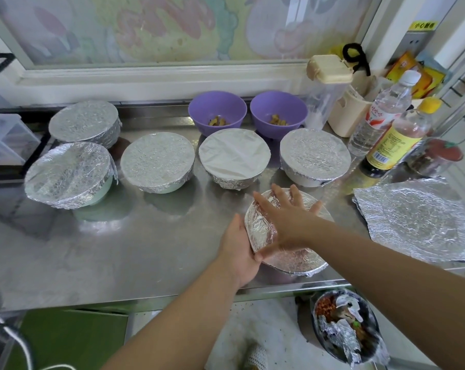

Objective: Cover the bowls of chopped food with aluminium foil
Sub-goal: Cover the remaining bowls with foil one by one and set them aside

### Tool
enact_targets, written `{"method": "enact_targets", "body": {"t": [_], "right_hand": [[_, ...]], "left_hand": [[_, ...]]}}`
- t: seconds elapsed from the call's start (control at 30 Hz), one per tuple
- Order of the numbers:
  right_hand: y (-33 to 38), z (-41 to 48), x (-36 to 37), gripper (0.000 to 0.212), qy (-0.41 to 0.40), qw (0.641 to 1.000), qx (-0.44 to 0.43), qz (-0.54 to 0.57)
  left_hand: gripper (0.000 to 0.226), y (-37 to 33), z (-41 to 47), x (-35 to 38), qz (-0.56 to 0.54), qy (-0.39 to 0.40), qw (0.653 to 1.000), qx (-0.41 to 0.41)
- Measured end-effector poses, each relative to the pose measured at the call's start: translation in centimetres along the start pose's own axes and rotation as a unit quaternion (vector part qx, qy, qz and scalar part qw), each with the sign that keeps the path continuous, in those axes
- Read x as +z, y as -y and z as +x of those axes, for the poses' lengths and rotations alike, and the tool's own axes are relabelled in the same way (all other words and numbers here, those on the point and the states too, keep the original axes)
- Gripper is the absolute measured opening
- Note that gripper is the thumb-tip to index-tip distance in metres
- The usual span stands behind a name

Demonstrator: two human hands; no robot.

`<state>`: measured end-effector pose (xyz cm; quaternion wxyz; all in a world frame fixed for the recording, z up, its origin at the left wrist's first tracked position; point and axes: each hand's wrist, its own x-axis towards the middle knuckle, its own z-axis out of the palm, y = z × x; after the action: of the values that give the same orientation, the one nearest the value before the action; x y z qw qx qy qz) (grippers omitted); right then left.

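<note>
At the lower right of the frame, below the counter edge, a tub (pixel 330 343) held food scraps and crumpled foil bits. On the steel counter (pixel 145 249), right of centre and nearest the person, stood a bowl (pixel 295 261) already wrapped in foil (pixel 258 228). The left hand (pixel 239 252) lay along the bowl's left side, fingers stretched out along the rim and pressing the foil in, gripping nothing. The right hand (pixel 287 217) lay flat on top of the foil, fingers spread wide, palm down, also gripping nothing. To the right, apart from the bowl, a loose sheet (pixel 418 222) of foil lay flat and crinkled on the counter.

Behind the hands, four covered bowls (pixel 157 161) stood in a row across the middle of the frame, each with foil tight over its rim. A fifth sat behind the leftmost one, touching it. Further back, centre right, two purple bowls (pixel 217 109) stood side by side, uncovered, each with a little chopped food in the bottom. At the far right stood a clear jug (pixel 322 102) with a beige lid and two bottles (pixel 380 116).
</note>
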<state>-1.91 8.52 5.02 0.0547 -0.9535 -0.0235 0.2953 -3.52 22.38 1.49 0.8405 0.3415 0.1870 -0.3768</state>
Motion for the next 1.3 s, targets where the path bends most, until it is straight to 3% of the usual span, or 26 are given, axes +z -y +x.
{"method": "enact_targets", "body": {"t": [0.13,0.3,0.43,0.57,0.67,0.87,1.07,1.3], "right_hand": [[0.0,0.0,0.0,0.147,0.004,1.0,0.002,0.001],[0.2,0.0,0.1,0.146,0.005,1.0,0.006,0.009],[0.3,0.1,0.1,0.146,0.005,1.0,0.007,0.011],[0.2,0.0,0.1,0.146,0.005,1.0,0.005,0.007],[0.2,-0.1,0.2,0.146,0.004,1.0,0.005,0.007],[0.2,0.2,0.3,0.146,0.004,1.0,0.009,-0.001],[0.2,0.3,0.6,0.145,-0.003,1.0,0.02,0.001],[0.4,0.1,1.0,0.143,-0.024,0.998,0.05,0.032]], "left_hand": [[0.069,-1.8,0.7,0.2,0.046,0.012,0.998,-0.04],[0.057,-3.2,1.2,1.5,0.13,-0.026,0.989,-0.066],[0.06,-2.7,2.1,1.4,0.145,-0.11,0.982,-0.053],[0.044,-2.2,0.9,2.1,0.149,-0.148,0.977,-0.043],[0.054,-2.1,0.7,2.5,0.152,-0.153,0.976,-0.031],[0.051,-1.7,1.2,2.3,0.21,-0.198,0.957,0.017],[0.024,-1.7,1.1,2.3,0.234,-0.176,0.956,0.035],[0.038,-2.1,2.8,1.2,0.239,-0.113,0.964,0.009]]}}
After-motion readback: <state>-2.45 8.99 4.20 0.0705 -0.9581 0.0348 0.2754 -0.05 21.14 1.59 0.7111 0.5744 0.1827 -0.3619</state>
